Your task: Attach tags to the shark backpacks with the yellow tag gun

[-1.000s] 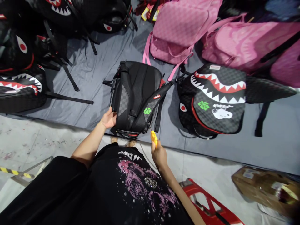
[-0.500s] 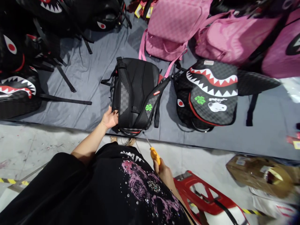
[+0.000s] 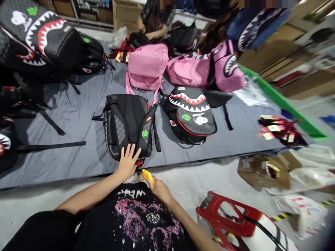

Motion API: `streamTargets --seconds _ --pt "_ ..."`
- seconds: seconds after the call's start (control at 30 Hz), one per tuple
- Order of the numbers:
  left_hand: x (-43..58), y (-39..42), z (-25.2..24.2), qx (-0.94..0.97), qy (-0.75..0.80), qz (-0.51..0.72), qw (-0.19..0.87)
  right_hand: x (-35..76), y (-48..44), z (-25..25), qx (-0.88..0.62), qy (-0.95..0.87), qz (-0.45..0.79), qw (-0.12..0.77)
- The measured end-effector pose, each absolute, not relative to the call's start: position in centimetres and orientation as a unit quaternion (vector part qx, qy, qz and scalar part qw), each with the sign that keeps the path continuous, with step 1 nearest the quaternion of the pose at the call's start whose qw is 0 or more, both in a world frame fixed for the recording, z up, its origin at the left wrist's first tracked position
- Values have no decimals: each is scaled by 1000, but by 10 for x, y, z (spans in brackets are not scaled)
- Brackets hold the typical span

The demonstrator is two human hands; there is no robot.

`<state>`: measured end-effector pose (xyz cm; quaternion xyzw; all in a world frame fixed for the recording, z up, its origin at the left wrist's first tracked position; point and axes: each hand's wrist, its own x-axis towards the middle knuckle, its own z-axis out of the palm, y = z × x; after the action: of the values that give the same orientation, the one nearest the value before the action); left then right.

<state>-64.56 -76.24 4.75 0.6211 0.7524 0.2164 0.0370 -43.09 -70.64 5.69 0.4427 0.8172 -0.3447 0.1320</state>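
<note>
A black checkered backpack (image 3: 131, 118) lies straps-up near the table's front edge, its top handle end towards me. My left hand (image 3: 128, 162) rests on its lower part with the fingers spread flat. In my right hand (image 3: 159, 188), closed around its handle, is a yellow-handled tool (image 3: 148, 176) with a thin metal shaft. The shaft points at the backpack's near end, close beside my left hand; whether its tip touches is too small to tell. To the right lies a second black backpack (image 3: 193, 115) with a red-and-white shark mouth and a white cartoon dog.
Pink backpacks (image 3: 148, 66) stand behind, and black shark backpacks (image 3: 49, 38) are piled at left on the grey-covered table (image 3: 78, 160). Tagged red items (image 3: 280, 129) lie at right. A red stool (image 3: 230, 216) and a cardboard box (image 3: 256, 170) are on the floor. Another person (image 3: 154, 24) is across the table.
My left hand has moved from the backpack's left side onto its near end. My right hand has brought the tool closer to the backpack. The view has tilted up, showing more of the room.
</note>
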Motion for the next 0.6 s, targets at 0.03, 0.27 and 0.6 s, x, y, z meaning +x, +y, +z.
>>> streamTargets --seconds 0.03,0.27,0.6 --pt "-643 -753 40 644 747 163 25 -430 -706 56 445 815 -348 126" --pt "-657 -691 49 593 758 253 98 -427 -710 57 471 795 -381 42" --pt "-644 -656 160 188 463 841 208 -411 -714 100 405 872 -232 -149"
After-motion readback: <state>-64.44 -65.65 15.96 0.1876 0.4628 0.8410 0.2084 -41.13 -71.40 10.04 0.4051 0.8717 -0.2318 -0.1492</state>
